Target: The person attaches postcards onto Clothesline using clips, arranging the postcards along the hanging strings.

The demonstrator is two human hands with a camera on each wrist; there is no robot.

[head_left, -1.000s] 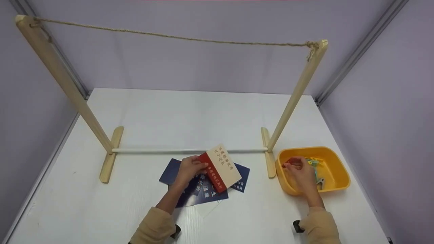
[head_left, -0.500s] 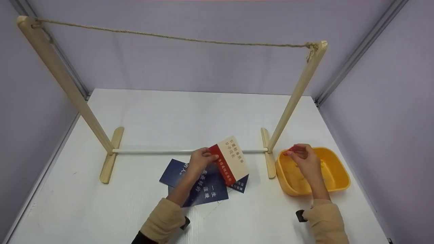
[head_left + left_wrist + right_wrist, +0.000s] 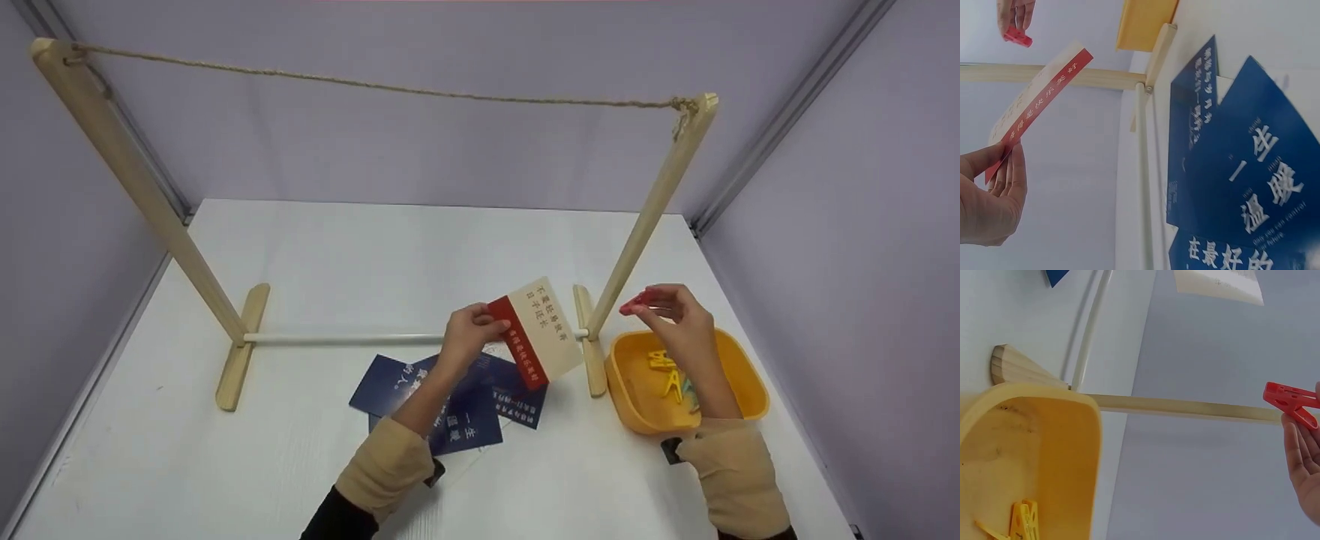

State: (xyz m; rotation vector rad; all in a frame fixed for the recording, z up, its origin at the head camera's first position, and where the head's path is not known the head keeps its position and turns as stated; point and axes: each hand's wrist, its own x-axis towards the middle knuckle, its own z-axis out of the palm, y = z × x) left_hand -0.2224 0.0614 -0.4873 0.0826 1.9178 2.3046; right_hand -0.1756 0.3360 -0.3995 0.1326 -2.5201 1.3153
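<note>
My left hand (image 3: 469, 337) pinches a cream and red card (image 3: 536, 330) by its red edge, tilted above several blue cards (image 3: 465, 409) that overlap on the table. In the left wrist view, thumb and fingers grip the lower end of the card (image 3: 1044, 93). Over the far side of the yellow basin (image 3: 630, 409), my right hand (image 3: 682, 322) holds a red clothespin (image 3: 636, 302) between thumb and fingers. The right wrist view shows that clothespin (image 3: 1292, 402) pointing away from the fingertips, its jaws free of anything.
A wooden frame stands behind the hands, with a left post (image 3: 135, 180), a right post (image 3: 652, 217) and a white bottom bar (image 3: 345, 340). A twine line (image 3: 375, 86) runs between the post tops. Yellow clothespins (image 3: 667, 375) lie in the basin.
My right hand has risen out of the basin with the red clothespin, moving away from me. The left hand has carried the cream and red card up and to the right, off the blue cards.
</note>
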